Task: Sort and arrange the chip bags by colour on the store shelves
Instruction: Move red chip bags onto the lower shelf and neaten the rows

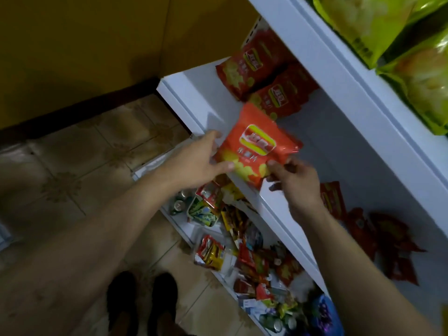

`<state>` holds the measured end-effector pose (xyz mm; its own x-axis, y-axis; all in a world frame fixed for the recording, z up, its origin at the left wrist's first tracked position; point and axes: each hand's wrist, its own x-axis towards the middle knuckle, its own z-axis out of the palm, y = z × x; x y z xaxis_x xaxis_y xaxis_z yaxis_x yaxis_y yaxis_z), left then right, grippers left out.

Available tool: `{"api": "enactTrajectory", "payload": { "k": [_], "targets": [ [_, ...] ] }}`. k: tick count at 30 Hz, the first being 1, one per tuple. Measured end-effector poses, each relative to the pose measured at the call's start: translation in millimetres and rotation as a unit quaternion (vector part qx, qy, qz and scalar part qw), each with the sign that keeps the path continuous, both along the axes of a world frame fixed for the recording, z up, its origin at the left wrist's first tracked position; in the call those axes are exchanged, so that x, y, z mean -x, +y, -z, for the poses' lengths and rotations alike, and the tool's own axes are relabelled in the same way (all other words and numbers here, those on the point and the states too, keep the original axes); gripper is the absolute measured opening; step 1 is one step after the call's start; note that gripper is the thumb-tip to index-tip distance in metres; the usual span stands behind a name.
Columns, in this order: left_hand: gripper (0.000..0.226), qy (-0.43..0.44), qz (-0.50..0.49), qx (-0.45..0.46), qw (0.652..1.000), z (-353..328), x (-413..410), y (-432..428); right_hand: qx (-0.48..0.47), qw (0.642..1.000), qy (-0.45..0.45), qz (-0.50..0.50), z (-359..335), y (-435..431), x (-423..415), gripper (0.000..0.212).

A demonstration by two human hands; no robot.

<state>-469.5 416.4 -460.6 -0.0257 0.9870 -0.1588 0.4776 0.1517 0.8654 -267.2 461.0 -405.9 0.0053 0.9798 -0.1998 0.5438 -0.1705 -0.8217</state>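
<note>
Left hand (202,158) and right hand (296,181) outstretched, each in pinching grip on red bag (257,144).

Yellow wall (72,44), tiled floor (80,170), dim light

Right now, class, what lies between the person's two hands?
The red bag, gripped by the left hand and pinched by the right hand; the head view shows it.

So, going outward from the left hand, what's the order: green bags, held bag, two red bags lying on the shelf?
1. Held red bag, in the left hand.
2. Two red bags, farther back on the shelf.
3. Green bags, on the upper shelf, to the right.
</note>
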Motion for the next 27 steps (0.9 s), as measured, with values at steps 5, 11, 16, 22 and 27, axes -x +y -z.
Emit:
{"api": "enactTrajectory", "payload": {
  "k": [5,11,16,22,27],
  "targets": [
    [0.071,0.160,0.040,-0.078,0.983,15.0,-20.3,8.8,-0.096,0.984,-0.054,0.141,31.5,64.9,-47.8,0.015],
    [0.062,0.177,0.042,-0.134,0.974,30.1,-31.4,39.5,-0.122,0.969,-0.037,0.211,68.6,134.5,-87.7,0.014],
    [0.060,0.220,0.043,-0.153,0.962,48.6,-38.3,71.1,-0.108,0.963,-0.002,0.245,86.9,196.0,-112.9,0.017],
    [0.058,0.189,0.040,-0.159,0.968,60.2,-52.4,87.2,-0.108,0.965,0.000,0.240,92.4,239.1,-111.9,0.020],
    [0.055,0.165,0.036,-0.169,0.971,67.0,-54.8,84.3,-0.077,0.967,0.009,0.244,89.4,255.9,-110.9,0.025]
  ]
}}
